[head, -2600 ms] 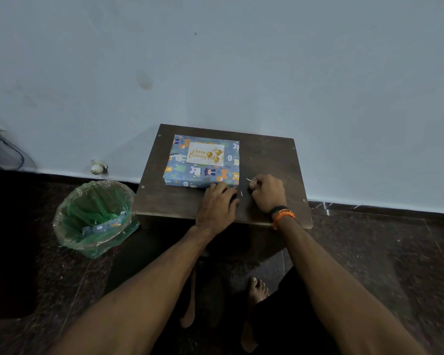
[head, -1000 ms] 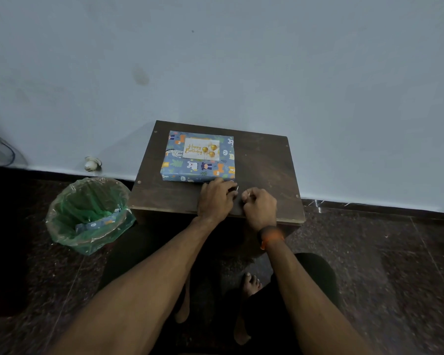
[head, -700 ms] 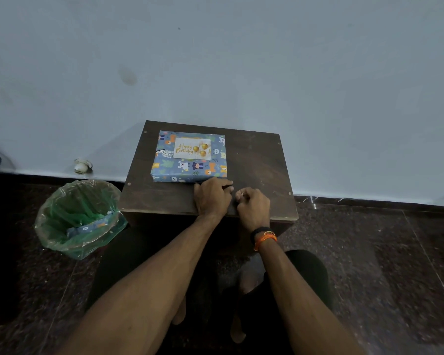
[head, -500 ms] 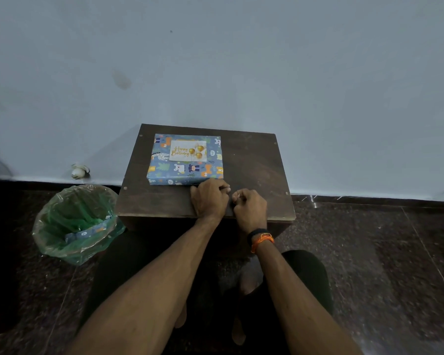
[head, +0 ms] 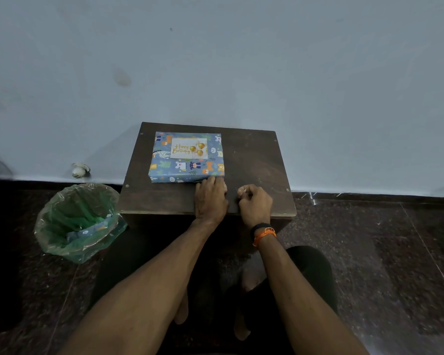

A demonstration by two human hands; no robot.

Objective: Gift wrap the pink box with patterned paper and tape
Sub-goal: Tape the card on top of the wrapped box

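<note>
A pale wall stands behind a small dark table [head: 254, 160] on a dark stone floor. The box [head: 186, 157], already covered in patterned paper with a birthday card on top, lies at the table's far left corner. Our left hand [head: 210, 198] lies flat at the near edge, its fingertips touching the box's near right corner. Our right hand [head: 255, 203], just beside it, is curled; whether it pinches tape we cannot tell. We judge the wrapping almost done; next we must press down the last tape. A lined bin [head: 77, 221] stands left of the table. Nothing blocks us.
</note>
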